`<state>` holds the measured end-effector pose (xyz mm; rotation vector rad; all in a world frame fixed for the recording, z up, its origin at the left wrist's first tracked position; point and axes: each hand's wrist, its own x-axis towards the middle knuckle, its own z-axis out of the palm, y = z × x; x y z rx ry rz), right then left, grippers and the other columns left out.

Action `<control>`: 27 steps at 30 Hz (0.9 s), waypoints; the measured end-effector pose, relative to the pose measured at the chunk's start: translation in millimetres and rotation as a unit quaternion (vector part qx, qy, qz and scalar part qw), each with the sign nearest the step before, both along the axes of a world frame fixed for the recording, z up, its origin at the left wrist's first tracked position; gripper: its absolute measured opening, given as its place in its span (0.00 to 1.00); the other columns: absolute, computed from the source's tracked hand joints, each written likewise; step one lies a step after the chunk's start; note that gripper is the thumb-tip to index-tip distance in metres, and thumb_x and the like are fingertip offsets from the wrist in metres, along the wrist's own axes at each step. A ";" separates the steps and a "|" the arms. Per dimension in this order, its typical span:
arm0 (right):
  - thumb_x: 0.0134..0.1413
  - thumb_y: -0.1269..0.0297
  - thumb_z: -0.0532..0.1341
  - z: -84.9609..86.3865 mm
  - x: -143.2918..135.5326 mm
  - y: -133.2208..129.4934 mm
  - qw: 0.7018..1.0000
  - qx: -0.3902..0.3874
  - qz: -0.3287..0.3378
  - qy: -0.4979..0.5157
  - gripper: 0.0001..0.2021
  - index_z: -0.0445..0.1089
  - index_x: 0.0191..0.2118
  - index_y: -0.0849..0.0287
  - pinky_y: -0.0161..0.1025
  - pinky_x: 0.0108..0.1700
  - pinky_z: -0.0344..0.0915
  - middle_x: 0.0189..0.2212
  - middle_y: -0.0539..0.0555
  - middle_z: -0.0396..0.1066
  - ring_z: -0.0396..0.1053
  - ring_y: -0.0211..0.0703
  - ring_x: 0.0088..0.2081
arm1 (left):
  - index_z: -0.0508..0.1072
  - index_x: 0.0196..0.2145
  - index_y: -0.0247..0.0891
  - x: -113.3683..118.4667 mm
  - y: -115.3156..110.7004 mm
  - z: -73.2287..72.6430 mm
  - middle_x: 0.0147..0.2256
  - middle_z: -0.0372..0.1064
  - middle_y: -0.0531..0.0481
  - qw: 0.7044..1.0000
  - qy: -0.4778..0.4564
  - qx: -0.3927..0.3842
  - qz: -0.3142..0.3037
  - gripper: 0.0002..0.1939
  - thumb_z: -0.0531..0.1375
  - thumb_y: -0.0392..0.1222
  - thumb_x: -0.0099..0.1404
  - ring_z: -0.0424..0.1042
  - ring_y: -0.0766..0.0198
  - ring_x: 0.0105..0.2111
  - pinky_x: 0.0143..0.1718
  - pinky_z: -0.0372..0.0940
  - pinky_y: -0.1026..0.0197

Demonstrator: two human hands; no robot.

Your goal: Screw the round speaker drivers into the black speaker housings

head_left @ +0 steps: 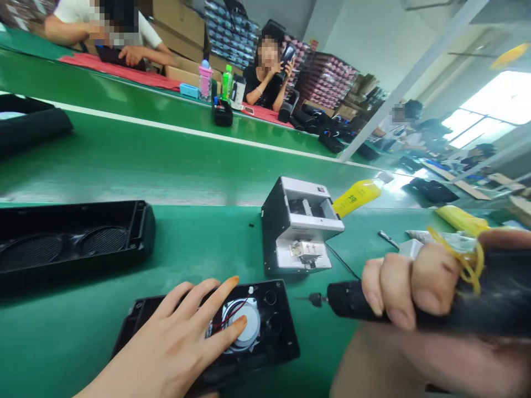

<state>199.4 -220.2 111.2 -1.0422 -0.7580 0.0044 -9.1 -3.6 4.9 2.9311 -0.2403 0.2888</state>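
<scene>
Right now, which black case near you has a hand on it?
The black case under my left hand, with the round white disc inside. The mesh-circle case and the far-left back case have no hand on them.

Green-topped workbench point(199, 237) with a pale strip along its far edge, pale wall point(352, 30), cardboard boxes point(178, 33) and stacked wrapped packs point(326, 77) behind, slanting white post point(409, 83), bright window point(489, 108) at right
</scene>
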 end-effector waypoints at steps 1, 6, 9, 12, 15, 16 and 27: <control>0.64 0.41 0.72 4.9 7.5 3.0 0.999 0.033 -0.025 -0.023 0.20 0.79 0.56 0.41 0.36 0.18 0.62 0.23 0.43 0.66 0.55 0.36 0.15 | 0.69 0.69 0.58 -1.2 2.9 -8.8 0.76 0.58 0.41 0.999 -0.030 0.015 0.005 0.44 0.70 0.40 0.56 0.64 0.33 0.70 0.64 0.60 0.32; 0.59 0.33 0.70 6.7 36.3 30.0 0.979 0.094 -0.144 -0.105 0.29 0.78 0.52 0.53 0.33 0.15 0.60 0.21 0.44 0.67 0.56 0.38 0.15 | 0.61 0.74 0.69 -2.5 27.5 -35.3 0.78 0.55 0.53 0.989 -0.114 0.095 -0.023 0.48 0.60 0.26 0.65 0.69 0.44 0.68 0.62 0.60 0.46; 0.64 0.32 0.64 -0.1 41.4 41.3 0.980 0.085 -0.138 -0.116 0.28 0.77 0.51 0.54 0.32 0.14 0.59 0.20 0.44 0.67 0.56 0.37 0.14 | 0.56 0.75 0.75 -1.2 36.9 -35.2 0.78 0.54 0.54 0.988 -0.101 0.113 -0.013 0.51 0.58 0.23 0.66 0.73 0.43 0.64 0.59 0.64 0.44; 0.64 0.31 0.65 -4.6 41.2 45.4 0.984 0.072 -0.128 -0.102 0.28 0.78 0.50 0.53 0.31 0.15 0.60 0.21 0.44 0.67 0.57 0.36 0.15 | 0.57 0.74 0.75 -0.7 38.2 -33.5 0.78 0.54 0.56 0.988 -0.108 0.106 -0.010 0.49 0.57 0.24 0.68 0.75 0.45 0.62 0.58 0.64 0.45; 0.63 0.29 0.64 -7.2 41.3 46.5 0.987 0.061 -0.123 -0.088 0.30 0.78 0.48 0.53 0.30 0.15 0.60 0.21 0.43 0.66 0.58 0.35 0.14 | 0.58 0.75 0.74 -1.3 37.3 -33.3 0.78 0.53 0.57 0.989 -0.111 0.095 -0.020 0.46 0.57 0.27 0.70 0.75 0.46 0.61 0.57 0.62 0.47; 0.63 0.28 0.63 -7.9 41.7 46.8 0.987 0.057 -0.123 -0.086 0.30 0.78 0.47 0.53 0.30 0.15 0.59 0.20 0.43 0.65 0.57 0.34 0.14 | 0.57 0.75 0.74 -1.3 37.3 -33.3 0.79 0.53 0.57 0.989 -0.107 0.098 -0.022 0.46 0.56 0.28 0.70 0.74 0.47 0.61 0.57 0.62 0.47; 0.61 0.26 0.62 -10.5 37.3 45.6 0.989 0.033 -0.129 -0.059 0.33 0.80 0.42 0.55 0.30 0.15 0.59 0.20 0.44 0.63 0.57 0.34 0.14 | 0.64 0.73 0.67 -3.8 35.1 -26.0 0.79 0.53 0.52 0.995 -0.083 0.032 -0.035 0.45 0.69 0.62 0.60 0.71 0.41 0.61 0.56 0.61 0.46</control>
